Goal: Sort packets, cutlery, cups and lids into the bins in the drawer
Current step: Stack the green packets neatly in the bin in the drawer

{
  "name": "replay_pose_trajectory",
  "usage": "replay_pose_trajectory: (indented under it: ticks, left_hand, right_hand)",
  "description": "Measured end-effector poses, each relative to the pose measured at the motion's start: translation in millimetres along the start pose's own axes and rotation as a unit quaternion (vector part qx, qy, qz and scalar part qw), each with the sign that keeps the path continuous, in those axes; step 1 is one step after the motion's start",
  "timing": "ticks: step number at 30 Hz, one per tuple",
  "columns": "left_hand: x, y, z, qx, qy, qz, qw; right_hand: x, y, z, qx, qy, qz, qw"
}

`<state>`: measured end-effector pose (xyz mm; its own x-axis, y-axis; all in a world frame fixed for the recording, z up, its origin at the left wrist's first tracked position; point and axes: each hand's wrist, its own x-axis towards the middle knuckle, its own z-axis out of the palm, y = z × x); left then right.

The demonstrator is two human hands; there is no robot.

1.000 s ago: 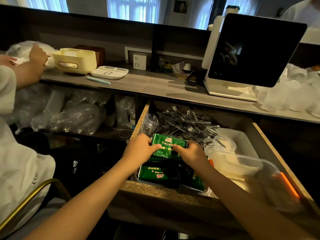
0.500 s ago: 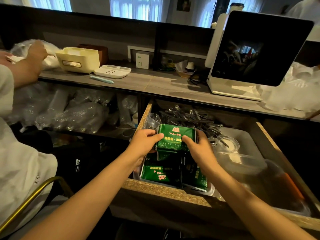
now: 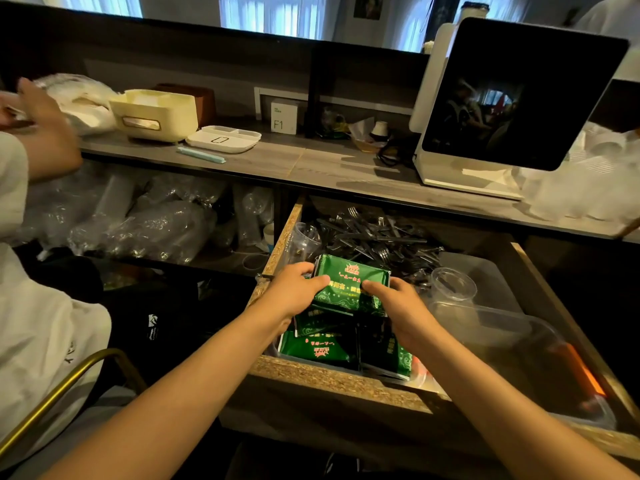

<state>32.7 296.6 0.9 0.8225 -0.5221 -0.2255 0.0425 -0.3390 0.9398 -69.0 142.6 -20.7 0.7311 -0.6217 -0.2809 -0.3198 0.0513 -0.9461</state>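
Note:
Both my hands hold a stack of green packets over the front left bin of the open drawer. My left hand grips the stack's left end, and my right hand grips its right end. More green packets lie in the bin below. Behind them sits a heap of black plastic cutlery. A clear cup stands at the drawer's left wall. Another clear cup sits to the right, beside clear plastic bins.
A white terminal with a dark screen stands on the counter. A cream box and white tray are at left. Another person's hand reaches over the counter. Bagged clear cups fill the left shelf.
The packet stack rose slightly and tilted more upright between my hands. The other person's hand at far left moved back and lower.

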Motion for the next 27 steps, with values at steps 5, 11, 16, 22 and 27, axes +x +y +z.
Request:
replay_pose_trajectory:
  ticks: [5, 11, 16, 22, 27]
  left_hand:
    - [-4, -1, 0, -0.017, 0.023, 0.018, 0.999]
    - [-19, -2, -9, 0.01, 0.043, 0.057, 0.997]
    - [-27, -8, -22, 0.145, -0.019, 0.036, 0.989]
    - [-33, -17, -21, 0.174, -0.034, 0.025, 0.984]
    - [-29, -18, -21, 0.161, -0.02, 0.036, 0.986]
  right_hand:
    - [-18, -10, 5, 0.003, -0.042, 0.008, 0.999]
    - [-25, -8, 0, 0.014, -0.041, -0.021, 0.999]
    - [-35, 1, 0, -0.099, -0.062, 0.0, 0.993]
    - [-46, -8, 4, -0.26, -0.056, -0.028, 0.964]
    - [-51, -8, 10, -0.22, -0.071, 0.005, 0.973]
